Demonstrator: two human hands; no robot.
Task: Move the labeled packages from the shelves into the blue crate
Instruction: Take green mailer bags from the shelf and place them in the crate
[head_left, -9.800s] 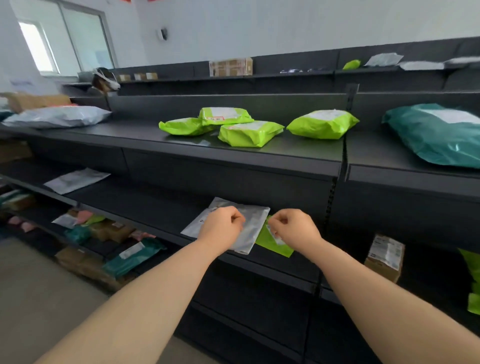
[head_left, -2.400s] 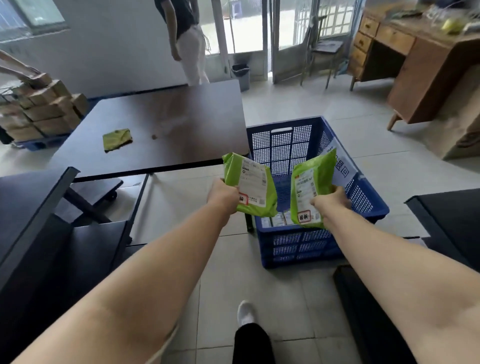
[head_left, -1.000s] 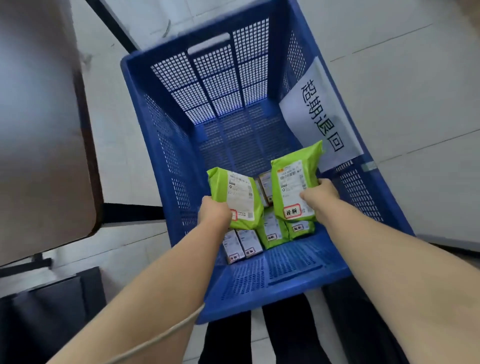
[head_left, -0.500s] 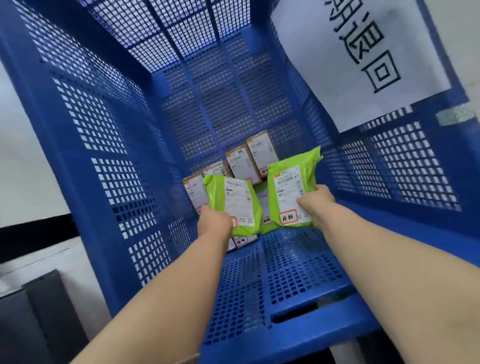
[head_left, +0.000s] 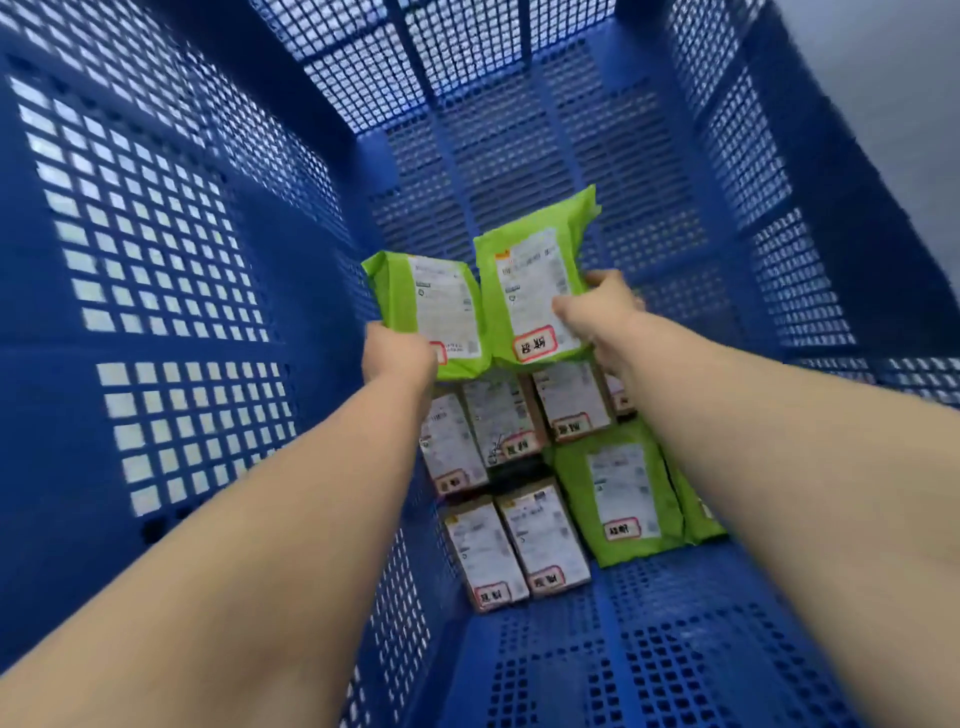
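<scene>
Both my arms reach deep into the blue crate (head_left: 171, 332). My left hand (head_left: 397, 356) grips the lower edge of a green labeled package (head_left: 431, 306). My right hand (head_left: 597, 312) holds a second green labeled package (head_left: 530, 291) by its right side. The two packages sit side by side, low over the crate's floor toward its far end. Nearer me, several brown labeled boxes (head_left: 517, 545) and another green package (head_left: 618, 493) lie on the floor in rows.
Perforated blue walls rise on the left, the far side (head_left: 415, 67) and the right (head_left: 779, 208), closing in around my arms. Bare crate floor (head_left: 649, 649) shows near me, below the rows of packages.
The view and both my hands have gone deeper into the crate. The two green packages have moved toward the far end, past the boxes that lie on the floor.
</scene>
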